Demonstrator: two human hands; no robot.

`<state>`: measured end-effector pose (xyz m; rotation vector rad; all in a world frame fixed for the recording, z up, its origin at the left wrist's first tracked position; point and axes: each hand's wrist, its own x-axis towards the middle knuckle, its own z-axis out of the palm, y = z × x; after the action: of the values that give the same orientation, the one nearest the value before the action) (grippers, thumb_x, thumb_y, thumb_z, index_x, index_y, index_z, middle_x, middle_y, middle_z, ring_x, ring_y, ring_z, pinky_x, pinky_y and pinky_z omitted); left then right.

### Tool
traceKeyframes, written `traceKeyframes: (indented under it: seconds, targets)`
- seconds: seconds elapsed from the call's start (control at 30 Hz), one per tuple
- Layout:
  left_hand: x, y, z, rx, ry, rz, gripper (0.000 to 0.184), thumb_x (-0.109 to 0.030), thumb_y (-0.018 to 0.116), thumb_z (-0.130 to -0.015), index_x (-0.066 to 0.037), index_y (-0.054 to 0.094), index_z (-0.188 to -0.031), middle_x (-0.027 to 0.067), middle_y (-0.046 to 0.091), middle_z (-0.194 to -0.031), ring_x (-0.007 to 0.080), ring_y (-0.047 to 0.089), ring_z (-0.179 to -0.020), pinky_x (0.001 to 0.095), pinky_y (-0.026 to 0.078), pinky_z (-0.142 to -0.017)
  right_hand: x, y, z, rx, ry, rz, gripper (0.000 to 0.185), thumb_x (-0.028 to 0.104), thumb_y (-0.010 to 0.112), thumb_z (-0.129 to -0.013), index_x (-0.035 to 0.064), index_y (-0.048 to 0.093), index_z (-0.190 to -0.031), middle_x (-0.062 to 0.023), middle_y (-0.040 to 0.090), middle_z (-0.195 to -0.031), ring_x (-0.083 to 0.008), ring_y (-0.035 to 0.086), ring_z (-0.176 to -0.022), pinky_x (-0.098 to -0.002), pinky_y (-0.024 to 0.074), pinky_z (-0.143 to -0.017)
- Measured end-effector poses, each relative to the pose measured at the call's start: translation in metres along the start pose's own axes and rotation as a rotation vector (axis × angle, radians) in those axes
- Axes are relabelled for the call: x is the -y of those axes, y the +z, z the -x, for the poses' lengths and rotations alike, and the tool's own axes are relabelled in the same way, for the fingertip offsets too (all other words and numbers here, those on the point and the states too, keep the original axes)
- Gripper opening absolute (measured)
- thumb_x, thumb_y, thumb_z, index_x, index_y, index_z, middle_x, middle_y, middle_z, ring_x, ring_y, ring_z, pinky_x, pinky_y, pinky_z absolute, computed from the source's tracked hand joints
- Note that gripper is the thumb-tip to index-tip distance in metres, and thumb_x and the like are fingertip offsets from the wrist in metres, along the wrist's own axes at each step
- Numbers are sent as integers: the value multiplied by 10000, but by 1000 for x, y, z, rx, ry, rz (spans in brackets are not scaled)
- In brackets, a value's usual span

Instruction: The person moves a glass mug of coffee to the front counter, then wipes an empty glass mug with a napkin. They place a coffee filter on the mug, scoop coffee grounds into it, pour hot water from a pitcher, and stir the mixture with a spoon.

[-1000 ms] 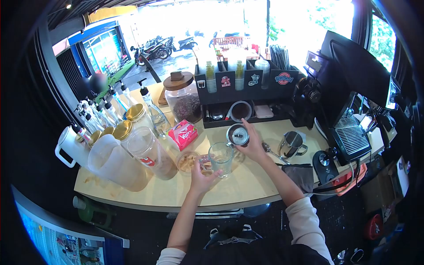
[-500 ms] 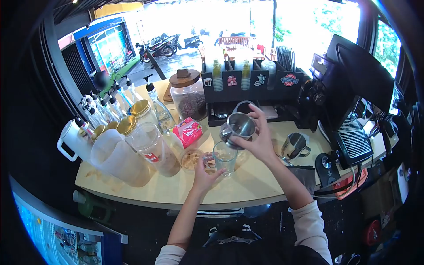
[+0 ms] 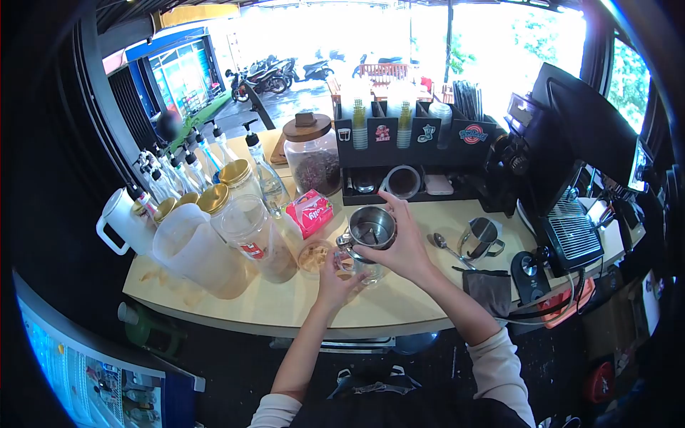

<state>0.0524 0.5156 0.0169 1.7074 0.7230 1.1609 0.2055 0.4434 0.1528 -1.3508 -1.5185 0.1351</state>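
Note:
My right hand (image 3: pixel 402 244) is closed around a shiny metal cup (image 3: pixel 372 222) that looks like a drip coffee filter, with a dark detail inside that I cannot make out. It sits on or just over the mouth of a clear glass mug (image 3: pixel 369 274) on the counter; contact is hidden. My left hand (image 3: pixel 338 281) grips the mug by its handle side. Just left of that hand is a small tub (image 3: pixel 314 257) with light brown contents. Behind it lies a pink packet (image 3: pixel 310 213).
Left stand a frosted pitcher (image 3: pixel 191 246), a clear jug (image 3: pixel 255 239) and several pump bottles (image 3: pixel 265 178). A wooden-lidded jar (image 3: pixel 312 158) and black organizer (image 3: pixel 446 160) are behind. Right are a spoon (image 3: pixel 451 248), a steel pitcher (image 3: pixel 482 237), a dark cloth (image 3: pixel 487 287) and a tamper stand (image 3: pixel 528 274).
My right hand has brought the metal cup down and slightly left, onto or close above the glass mug. My left hand stays at the mug. The view has shifted slightly.

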Motion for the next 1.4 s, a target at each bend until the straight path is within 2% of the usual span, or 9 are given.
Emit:
traceKeyframes:
  seconds: [0.47, 0.77, 0.97, 1.03, 1.13, 1.17, 1.27, 1.33, 1.4]
  targets:
    - [-4, 7, -2, 41, -8, 193, 732, -180, 876, -630, -50, 424, -1191, 91, 581, -1067, 162, 567, -1001, 296, 473, -852, 6, -22, -12, 230, 33, 137, 977, 277, 836, -598, 106, 322, -1411, -222, 579, -1157, -340, 591, -1067, -413, 457, -922]
    - [-1, 6, 0, 48, -50, 162, 765, -219, 855, -658, -48, 401, -1249, 100, 554, -1168, 203, 541, -1093, 345, 444, -908, 4, -16, -2, 202, 69, 123, 980, 346, 831, -617, 70, 316, -1403, -223, 491, -1269, -364, 530, -1143, -417, 422, -966]
    - [-43, -33, 10, -183, 262, -178, 640, -164, 777, -733, -33, 412, -1242, 158, 491, -1237, 235, 512, -1135, 357, 441, -920, 30, -10, -21, 149, -188, 211, 939, 390, 831, -628, 75, 362, -1378, -187, 406, -1343, -347, 436, -1235, -431, 376, -1011]
    - [-42, -57, 17, -290, 439, -189, 556, -130, 734, -756, -24, 428, -1208, 166, 481, -1229, 269, 495, -1143, 375, 430, -931, 45, 2, -33, 117, -257, 143, 796, 356, 800, -682, 67, 434, -1326, -181, 431, -1326, -349, 458, -1216, -437, 384, -1003]
    - [-46, -86, 24, -480, 446, -220, 528, -133, 705, -774, -18, 422, -1205, 149, 452, -1236, 262, 439, -1187, 373, 359, -989, 72, 26, -49, 139, -387, 84, 380, 196, 689, -775, 11, 588, -1092, -174, 528, -1200, -344, 506, -1148, -409, 437, -943]
    - [-45, -94, 25, -581, 444, -226, 535, -144, 695, -786, -21, 415, -1225, 133, 429, -1263, 240, 412, -1213, 365, 322, -1017, 76, 37, -54, 143, -392, 74, 380, 196, 689, -775, 11, 588, -1092, -174, 528, -1200, -344, 506, -1148, -409, 437, -943]
    - [-39, -103, 25, -630, 272, -305, 794, -223, 751, -749, -15, 257, -1334, 156, 329, -1326, 286, 318, -1278, 402, 256, -1057, 86, 75, -72, 319, -572, -46, 165, 119, 603, -814, -35, 620, -871, -160, 629, -902, -335, 619, -846, -405, 489, -776]
    - [-26, -108, 20, -622, 180, -354, 1042, -231, 837, -646, 5, 133, -1377, 224, 252, -1354, 379, 267, -1293, 468, 217, -1089, 95, 96, -81, 365, -534, 3, 155, 110, 606, -816, -27, 630, -884, -165, 635, -900, -330, 624, -868, -397, 490, -794]
    - [-15, -115, 10, -579, 144, -286, 1059, -233, 846, -628, 15, 135, -1372, 239, 249, -1357, 381, 260, -1303, 465, 204, -1100, 96, 115, -88, 372, -554, 63, 136, 96, 583, -825, -27, 631, -852, -173, 639, -785, -332, 641, -786, -385, 503, -767]
